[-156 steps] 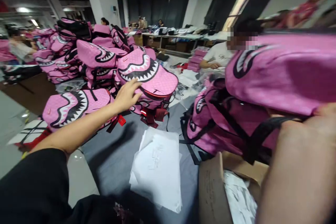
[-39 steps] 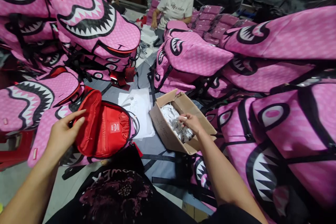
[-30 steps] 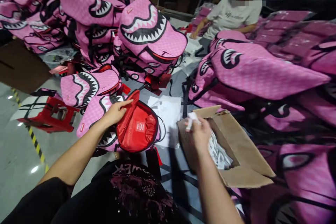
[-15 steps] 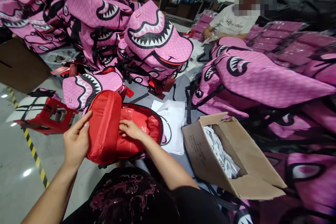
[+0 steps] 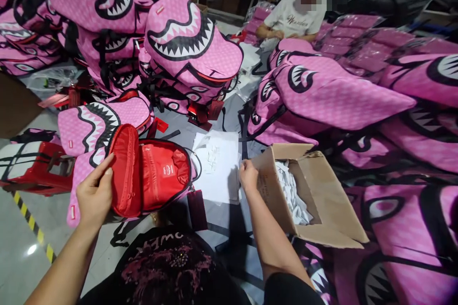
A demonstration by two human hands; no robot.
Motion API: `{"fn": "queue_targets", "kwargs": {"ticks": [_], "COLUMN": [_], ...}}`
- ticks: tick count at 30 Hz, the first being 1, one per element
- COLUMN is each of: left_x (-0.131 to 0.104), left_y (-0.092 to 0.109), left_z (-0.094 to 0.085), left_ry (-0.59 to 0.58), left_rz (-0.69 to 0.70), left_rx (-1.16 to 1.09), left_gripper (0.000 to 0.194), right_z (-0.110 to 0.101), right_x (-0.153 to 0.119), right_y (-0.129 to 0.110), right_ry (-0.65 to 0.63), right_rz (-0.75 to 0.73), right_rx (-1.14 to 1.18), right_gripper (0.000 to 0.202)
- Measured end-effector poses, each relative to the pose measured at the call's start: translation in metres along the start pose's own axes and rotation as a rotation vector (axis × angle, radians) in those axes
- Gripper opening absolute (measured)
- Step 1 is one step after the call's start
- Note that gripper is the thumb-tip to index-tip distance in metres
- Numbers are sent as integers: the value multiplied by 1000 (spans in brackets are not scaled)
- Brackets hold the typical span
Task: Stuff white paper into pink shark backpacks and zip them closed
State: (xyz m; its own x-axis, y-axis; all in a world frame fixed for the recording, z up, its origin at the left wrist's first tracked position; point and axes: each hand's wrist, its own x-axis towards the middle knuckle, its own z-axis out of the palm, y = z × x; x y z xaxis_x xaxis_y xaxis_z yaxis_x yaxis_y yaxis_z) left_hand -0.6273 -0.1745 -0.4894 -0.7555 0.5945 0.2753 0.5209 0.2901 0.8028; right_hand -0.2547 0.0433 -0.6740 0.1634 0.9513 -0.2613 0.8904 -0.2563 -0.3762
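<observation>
My left hand (image 5: 95, 194) is closed on the edge of the lifted front of a pink backpack (image 5: 165, 167), thumb on top. The backpack lies unzipped on the table, its red lining, a zipped inner pocket and a small white printed mark showing. A dark red hang tag (image 5: 197, 209) dangles from its near side. My right hand (image 5: 248, 175) is above the right edge of the white paper sheets (image 5: 216, 167), against the side of the cardboard box (image 5: 266, 183) in view. Its fingers are curled together; whatever they may hold is hidden. Small white packets (image 5: 293, 195) lie inside the box.
Pink shark-mouth backpacks (image 5: 193, 33) are piled at the back left, with more pink bags (image 5: 329, 86) on the right. A red and white case (image 5: 39, 167) stands at far left. Across the table a person in a white shirt (image 5: 300, 16) sits near plastic-wrapped pink bundles (image 5: 358, 28).
My right hand has left the backpack's red interior and moved right, to beside the cardboard box. My left hand still holds the lifted part. The view has shifted to the right.
</observation>
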Motion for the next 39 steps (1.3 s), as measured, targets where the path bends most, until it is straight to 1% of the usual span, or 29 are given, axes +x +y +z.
{"fn": "queue_targets", "kwargs": {"ticks": [2, 3, 6, 9, 12, 16, 18, 21, 25, 30, 36, 39], "left_x": [-1, -1, -2, -2, 0, 1, 2, 3, 4, 4, 1, 5], "left_y": [1, 1, 1, 2, 3, 2, 1, -2, -2, 4, 2, 1], "left_z": [0, 1, 2, 5, 9, 12, 13, 14, 14, 13, 11, 7], "left_ry": [2, 2, -6, -21, -52, -96, -103, -109, -114, -136, -159, -206], "left_rz": [-4, -5, -3, 8, 17, 33, 40, 56, 68, 35, 23, 17], "left_rx": [6, 13, 31, 34, 33, 25, 27, 32, 38, 54, 85, 122], "left_gripper": [40, 40, 39, 38, 37, 38, 38, 37, 38, 38, 40, 42], "right_z": [17, 25, 46, 55, 55, 52, 51, 52, 58, 64, 70, 70], "right_x": [3, 3, 5, 5, 4, 5, 7, 7, 0, -9, -10, -10], "right_y": [-6, -7, -4, 2, 4, 3, 3, 2, 1, 6, 9, 6], "right_ry": [-83, -104, -116, -76, -48, -22, -11, 9, 46, 97, 247, 258], "right_rz": [99, 133, 215, 241, 227, 189, 168, 144, 88, -52, -223, -268], "right_rx": [-50, -61, -72, -61, -24, 41, 48, 11, -79, -138, -180, -160], "right_gripper": [36, 34, 35, 31, 27, 37, 35, 31, 32, 33, 43, 36]}}
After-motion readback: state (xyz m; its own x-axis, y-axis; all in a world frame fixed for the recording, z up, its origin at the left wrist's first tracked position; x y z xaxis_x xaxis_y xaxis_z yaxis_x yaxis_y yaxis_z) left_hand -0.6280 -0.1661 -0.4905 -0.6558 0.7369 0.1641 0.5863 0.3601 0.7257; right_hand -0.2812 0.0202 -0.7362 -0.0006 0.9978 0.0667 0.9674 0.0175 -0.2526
